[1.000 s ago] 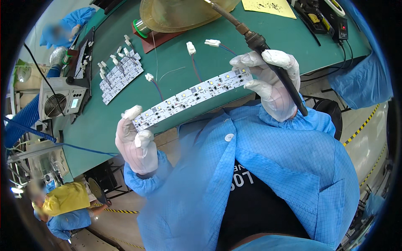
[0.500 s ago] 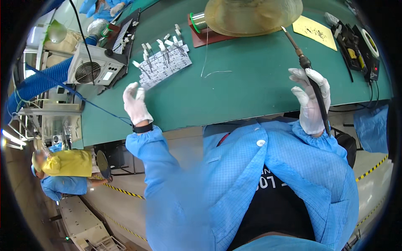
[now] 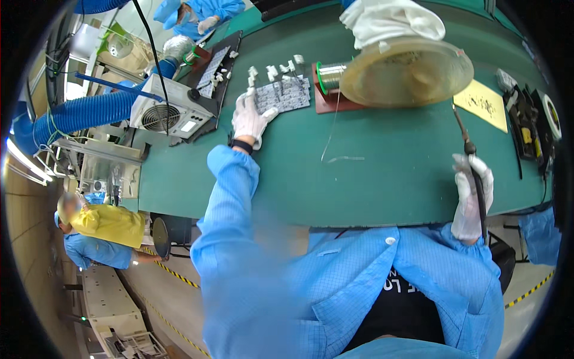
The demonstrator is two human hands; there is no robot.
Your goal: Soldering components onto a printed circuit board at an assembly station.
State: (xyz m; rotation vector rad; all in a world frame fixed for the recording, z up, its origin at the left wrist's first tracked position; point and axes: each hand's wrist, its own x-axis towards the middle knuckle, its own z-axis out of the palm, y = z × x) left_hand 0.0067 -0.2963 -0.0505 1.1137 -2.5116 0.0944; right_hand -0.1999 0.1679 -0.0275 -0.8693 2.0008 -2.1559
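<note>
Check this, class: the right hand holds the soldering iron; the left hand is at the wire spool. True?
Not the wire spool: the head view shows the left hand at the circuit boards. The right hand holds the soldering iron.

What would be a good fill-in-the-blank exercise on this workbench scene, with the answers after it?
1. The left hand is at the stacked circuit boards' ____ edge.
2. The right hand holds a soldering iron with a handle coloured ____.
3. The sheet under the dark specks is ____.
4. In the picture, the wire spool stands to the boards' ____.

Missing words: left; black; yellow; right.
</note>
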